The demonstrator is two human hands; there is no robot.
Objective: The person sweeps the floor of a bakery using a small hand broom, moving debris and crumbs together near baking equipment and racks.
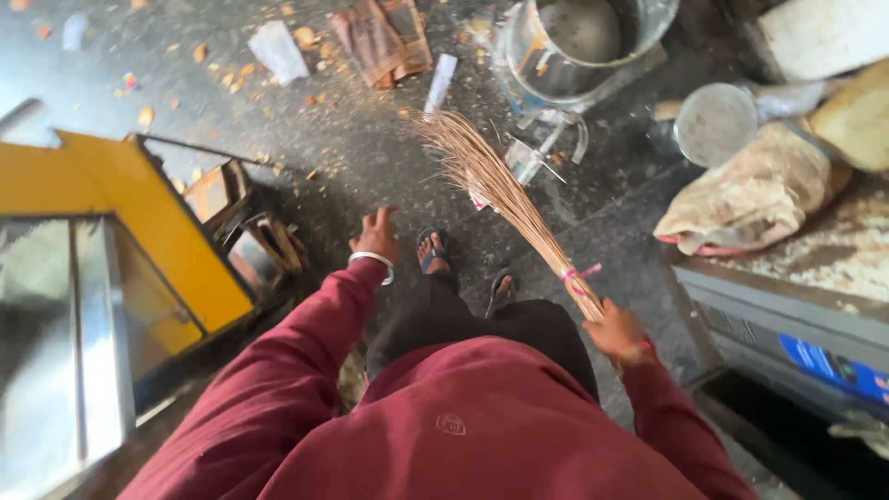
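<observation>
**Broom in one hand over a littered dark floor**

From the head camera I look straight down. My right hand is closed around the bound handle end of a stick broom, just below its pink tie; the bristles fan out up and to the left of my fingers, their tips resting among the scraps near a steel drum. My left hand hangs free with fingers loosely spread, holding nothing, a white bangle at the wrist. My sandalled feet stand between the two hands.

To do this stroke well, I judge the grip should stay low on the bundle, the tips kept flat to the floor and drawn in short pulls, so that the peelings gather rather than scatter.

Beyond the bristle tips lie a white paper strip, a crumpled white wrapper and a folded brown cloth. Right of my right-hand fingers sits a grey counter with a blue rectangular label; above it, a stained sack and a round tin lid. Left of my left hand stands a yellow cabinet.
</observation>
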